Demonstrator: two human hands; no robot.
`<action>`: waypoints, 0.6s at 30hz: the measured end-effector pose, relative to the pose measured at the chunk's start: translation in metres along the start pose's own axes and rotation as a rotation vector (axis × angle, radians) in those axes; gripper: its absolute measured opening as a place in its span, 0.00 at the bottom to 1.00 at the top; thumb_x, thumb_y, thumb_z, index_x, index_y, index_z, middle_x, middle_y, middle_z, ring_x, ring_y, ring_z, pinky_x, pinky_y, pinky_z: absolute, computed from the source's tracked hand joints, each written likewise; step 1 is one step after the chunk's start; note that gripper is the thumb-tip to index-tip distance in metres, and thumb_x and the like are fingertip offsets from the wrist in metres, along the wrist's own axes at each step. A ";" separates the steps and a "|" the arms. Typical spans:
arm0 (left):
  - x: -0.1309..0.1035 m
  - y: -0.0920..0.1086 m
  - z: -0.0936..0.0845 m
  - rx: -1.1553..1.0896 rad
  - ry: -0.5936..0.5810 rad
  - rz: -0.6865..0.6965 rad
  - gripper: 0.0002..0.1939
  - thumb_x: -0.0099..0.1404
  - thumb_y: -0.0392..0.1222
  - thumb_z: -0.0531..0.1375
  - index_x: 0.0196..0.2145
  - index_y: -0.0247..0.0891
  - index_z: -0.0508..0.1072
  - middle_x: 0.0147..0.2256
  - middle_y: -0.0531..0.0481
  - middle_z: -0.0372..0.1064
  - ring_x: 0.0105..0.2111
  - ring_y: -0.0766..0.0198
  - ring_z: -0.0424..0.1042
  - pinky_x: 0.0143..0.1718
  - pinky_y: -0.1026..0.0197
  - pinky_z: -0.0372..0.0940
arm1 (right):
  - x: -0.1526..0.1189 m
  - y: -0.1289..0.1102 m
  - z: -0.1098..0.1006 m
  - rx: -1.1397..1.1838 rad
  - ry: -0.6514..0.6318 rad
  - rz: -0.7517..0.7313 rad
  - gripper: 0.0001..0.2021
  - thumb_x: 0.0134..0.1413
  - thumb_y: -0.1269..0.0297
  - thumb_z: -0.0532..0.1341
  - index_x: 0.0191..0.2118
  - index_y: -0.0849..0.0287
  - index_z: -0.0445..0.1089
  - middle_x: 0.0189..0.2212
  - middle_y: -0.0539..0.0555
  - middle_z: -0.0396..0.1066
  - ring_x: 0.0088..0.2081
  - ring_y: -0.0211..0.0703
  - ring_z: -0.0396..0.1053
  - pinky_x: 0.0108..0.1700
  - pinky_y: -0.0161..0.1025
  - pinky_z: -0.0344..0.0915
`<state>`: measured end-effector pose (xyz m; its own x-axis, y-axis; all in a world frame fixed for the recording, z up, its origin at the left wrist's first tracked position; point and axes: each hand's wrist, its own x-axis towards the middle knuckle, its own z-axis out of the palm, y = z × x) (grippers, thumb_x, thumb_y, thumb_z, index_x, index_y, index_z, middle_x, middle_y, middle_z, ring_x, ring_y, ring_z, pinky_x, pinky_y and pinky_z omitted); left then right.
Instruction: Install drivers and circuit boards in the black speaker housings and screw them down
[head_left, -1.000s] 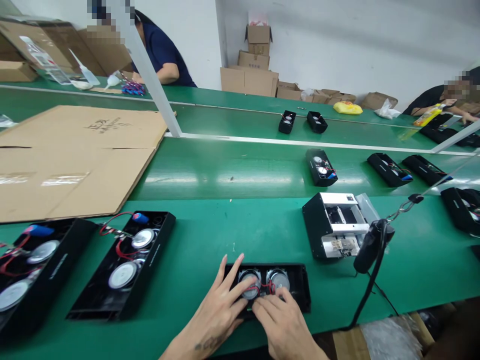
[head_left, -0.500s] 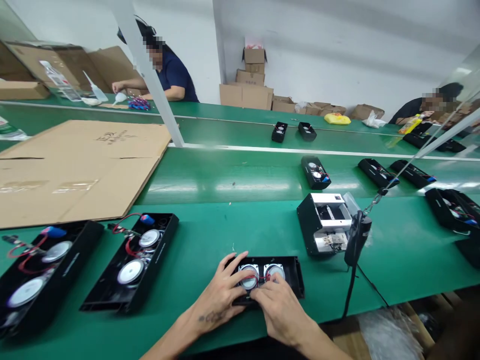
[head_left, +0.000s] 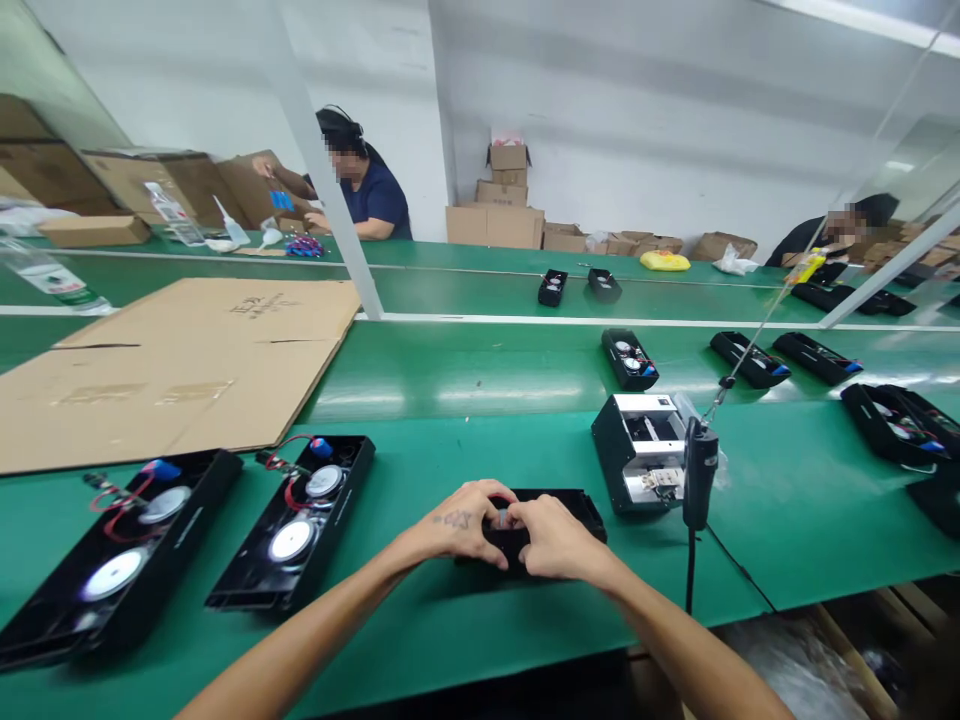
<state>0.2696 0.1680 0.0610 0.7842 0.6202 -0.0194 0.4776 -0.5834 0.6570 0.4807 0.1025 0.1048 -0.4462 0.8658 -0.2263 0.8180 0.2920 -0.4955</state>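
While both hands meet over it, the black speaker housing lies flat on the green bench, close to the near edge and just in front of the person. The left hand curls over the housing's left part, fingers bent and drawn close together, their tips pressing down into the open tray; the right hand does the same from the other side, so the two sets of knuckles almost touch in the middle. Most of the housing's inside is hidden under them, and I cannot tell whether either hand pinches a wire or only presses on it.

To the left, two longer open speaker housings lie slanted on the bench: the nearer one shows two round silver drivers, red wires and a blue part at its far end, and the farther one looks much the same. Behind them rests a flattened cardboard sheet. To the right of the hands stands a small black-and-white machine, and just beside it a black power tool hangs on a cord. More black housings dot the belts beyond, where two other people work at the far side.
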 end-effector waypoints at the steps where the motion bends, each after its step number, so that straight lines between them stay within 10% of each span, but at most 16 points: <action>1: 0.001 -0.001 -0.001 -0.007 -0.004 -0.011 0.17 0.46 0.50 0.82 0.26 0.41 0.83 0.56 0.49 0.78 0.53 0.48 0.78 0.52 0.54 0.71 | 0.001 0.000 -0.003 0.006 0.000 0.005 0.26 0.47 0.78 0.68 0.54 0.54 0.79 0.51 0.52 0.83 0.54 0.57 0.79 0.53 0.43 0.72; 18: 0.004 -0.004 0.001 -0.046 -0.028 -0.036 0.16 0.50 0.53 0.81 0.28 0.42 0.83 0.53 0.54 0.77 0.51 0.56 0.77 0.57 0.57 0.66 | 0.003 0.007 0.014 -0.144 -0.040 -0.091 0.26 0.57 0.65 0.65 0.62 0.54 0.76 0.44 0.61 0.83 0.48 0.62 0.81 0.53 0.52 0.66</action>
<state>0.2710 0.1727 0.0573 0.7781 0.6249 -0.0639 0.4871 -0.5361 0.6894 0.4801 0.1018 0.0892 -0.5325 0.8171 -0.2208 0.8158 0.4259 -0.3913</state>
